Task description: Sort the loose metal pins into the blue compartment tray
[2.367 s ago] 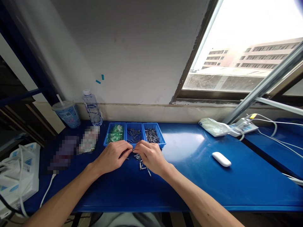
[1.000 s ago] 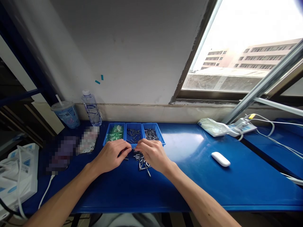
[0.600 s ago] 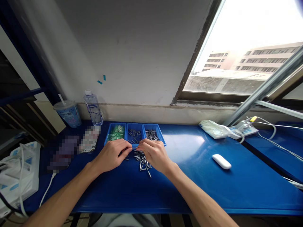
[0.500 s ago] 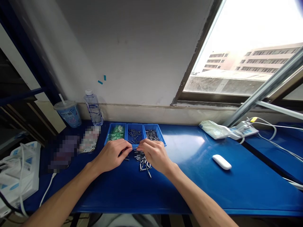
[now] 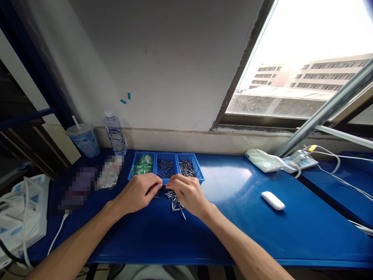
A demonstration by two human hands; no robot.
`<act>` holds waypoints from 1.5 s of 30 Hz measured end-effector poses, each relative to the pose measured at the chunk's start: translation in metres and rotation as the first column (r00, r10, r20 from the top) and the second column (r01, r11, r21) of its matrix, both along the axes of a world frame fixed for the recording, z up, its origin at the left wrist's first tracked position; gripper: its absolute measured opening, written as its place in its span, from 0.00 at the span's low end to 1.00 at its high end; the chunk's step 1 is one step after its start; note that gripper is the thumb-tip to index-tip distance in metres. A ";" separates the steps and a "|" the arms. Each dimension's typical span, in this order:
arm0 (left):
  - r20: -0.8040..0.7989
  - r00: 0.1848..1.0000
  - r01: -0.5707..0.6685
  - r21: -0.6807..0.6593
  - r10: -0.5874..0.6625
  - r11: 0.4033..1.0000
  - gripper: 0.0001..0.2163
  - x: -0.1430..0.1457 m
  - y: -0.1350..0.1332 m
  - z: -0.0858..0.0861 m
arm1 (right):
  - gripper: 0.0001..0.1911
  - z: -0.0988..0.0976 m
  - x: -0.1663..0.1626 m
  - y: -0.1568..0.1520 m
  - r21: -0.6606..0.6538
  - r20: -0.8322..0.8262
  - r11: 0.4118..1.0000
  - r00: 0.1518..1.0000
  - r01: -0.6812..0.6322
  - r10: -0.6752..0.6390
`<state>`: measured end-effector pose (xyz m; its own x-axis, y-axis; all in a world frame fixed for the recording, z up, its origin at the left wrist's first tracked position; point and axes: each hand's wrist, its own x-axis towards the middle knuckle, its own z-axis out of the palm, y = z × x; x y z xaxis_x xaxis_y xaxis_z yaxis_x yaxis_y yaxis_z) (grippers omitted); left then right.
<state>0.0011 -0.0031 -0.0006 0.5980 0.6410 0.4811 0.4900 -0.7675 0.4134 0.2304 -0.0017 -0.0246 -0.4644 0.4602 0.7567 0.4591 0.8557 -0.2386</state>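
Note:
My left hand (image 5: 136, 193) and my right hand (image 5: 189, 191) rest on the blue table (image 5: 233, 229), fingertips nearly meeting just in front of three small blue trays. Both hands have their fingers curled in a pinch over a loose pile of small metal pins (image 5: 175, 200); what sits between the fingertips is too small to make out. The left tray (image 5: 142, 166) holds green parts, the middle tray (image 5: 165, 167) scattered pins, the right tray (image 5: 188, 168) a denser heap of pins.
A water bottle (image 5: 114, 133) and a lidded cup with a straw (image 5: 83, 140) stand at the back left by the wall. A white oval device (image 5: 272, 200) lies to the right. A power strip with cables (image 5: 294, 161) sits at the back right.
Both hands stay at the pin pile with small finger movements; my right hand has shifted slightly toward me. The view has barely moved.

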 end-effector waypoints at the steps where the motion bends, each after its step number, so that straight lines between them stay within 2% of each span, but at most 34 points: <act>1: -0.002 1.000 0.002 0.001 -0.002 1.000 0.08 0.000 0.000 0.000 | 0.13 0.000 0.000 0.000 -0.005 -0.001 1.000 1.000 -0.003 0.003; 22: -0.049 0.998 0.033 -0.060 -0.036 0.998 0.09 0.002 0.000 -0.008 | 0.17 -0.006 -0.005 -0.003 -0.074 0.028 0.997 1.000 -0.009 0.011; 45: -0.048 0.998 0.028 -0.030 -0.029 0.999 0.09 0.000 0.000 -0.004 | 0.16 -0.006 -0.004 -0.002 -0.116 0.107 0.993 0.994 0.013 0.000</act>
<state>0.0007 -0.0027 -0.0043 0.6383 0.6366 0.4327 0.4879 -0.7694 0.4122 0.2266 -0.0040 -0.0308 -0.5363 0.5455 0.6441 0.4930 0.8219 -0.2855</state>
